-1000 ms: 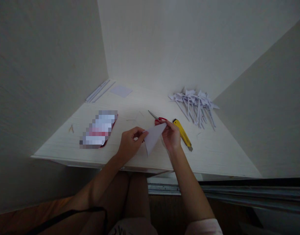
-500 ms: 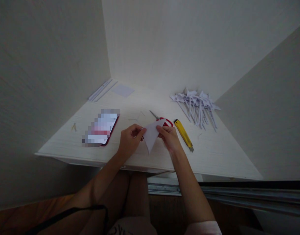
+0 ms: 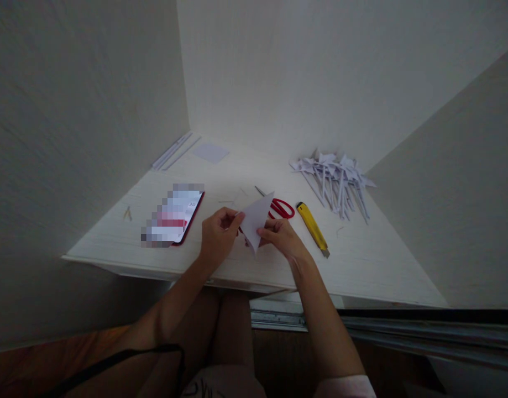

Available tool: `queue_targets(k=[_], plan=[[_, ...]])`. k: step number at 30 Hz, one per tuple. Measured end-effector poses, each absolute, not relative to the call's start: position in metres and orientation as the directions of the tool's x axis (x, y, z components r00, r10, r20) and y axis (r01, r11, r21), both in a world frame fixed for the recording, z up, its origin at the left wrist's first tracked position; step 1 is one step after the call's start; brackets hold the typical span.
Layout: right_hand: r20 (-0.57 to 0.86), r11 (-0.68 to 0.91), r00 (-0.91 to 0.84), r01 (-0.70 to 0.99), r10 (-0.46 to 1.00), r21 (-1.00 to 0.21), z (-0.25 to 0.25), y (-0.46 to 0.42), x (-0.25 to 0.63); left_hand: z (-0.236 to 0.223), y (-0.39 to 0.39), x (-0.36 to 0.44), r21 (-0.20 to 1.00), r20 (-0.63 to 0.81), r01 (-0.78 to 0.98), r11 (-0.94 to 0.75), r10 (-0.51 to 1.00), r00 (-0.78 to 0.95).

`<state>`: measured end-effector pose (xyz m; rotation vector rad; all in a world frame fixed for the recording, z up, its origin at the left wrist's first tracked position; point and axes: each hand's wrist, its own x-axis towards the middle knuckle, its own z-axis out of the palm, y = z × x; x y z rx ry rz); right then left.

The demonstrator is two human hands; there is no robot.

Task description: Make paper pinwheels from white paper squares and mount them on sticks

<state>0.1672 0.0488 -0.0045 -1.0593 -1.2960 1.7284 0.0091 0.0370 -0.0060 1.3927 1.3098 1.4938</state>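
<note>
Between my two hands is a small sheet of white paper point(image 3: 256, 218), held above the white desk with one corner up and another pointing down. My left hand point(image 3: 221, 233) is closed, its thumb and fingers pinching the paper's left side. On the lower right edge, my right hand point(image 3: 281, 236) pinches the paper between thumb and fingers. Just behind the paper lies a pair of scissors point(image 3: 283, 208) with red handles, partly hidden by it. A yellow utility knife point(image 3: 312, 226) rests to the right of my right hand, its blade end towards me.
A phone point(image 3: 174, 215) with a red edge lies left of my hands. Several folded paper flowers on stems point(image 3: 332, 171) are piled at the back right. Paper sticks point(image 3: 174, 152) and a square paper point(image 3: 211, 152) lie at the back left. Walls enclose the desk point(image 3: 154, 260).
My right hand has slid down the paper's right side to a lower grip. The paper's upper corner has swung left, baring more of the scissors' handles. My left hand keeps its hold.
</note>
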Motion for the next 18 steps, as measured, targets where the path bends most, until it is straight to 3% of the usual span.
queue_targets(k=[18], plan=[[-0.243, -0.298, -0.574, -0.001, 0.782, -0.955, 0.0021, 0.0400, 0.1667, -0.0063, 0.0387, 0.0067, 0.968, 0.240, 0.142, -0.207, 0.928, -0.284]])
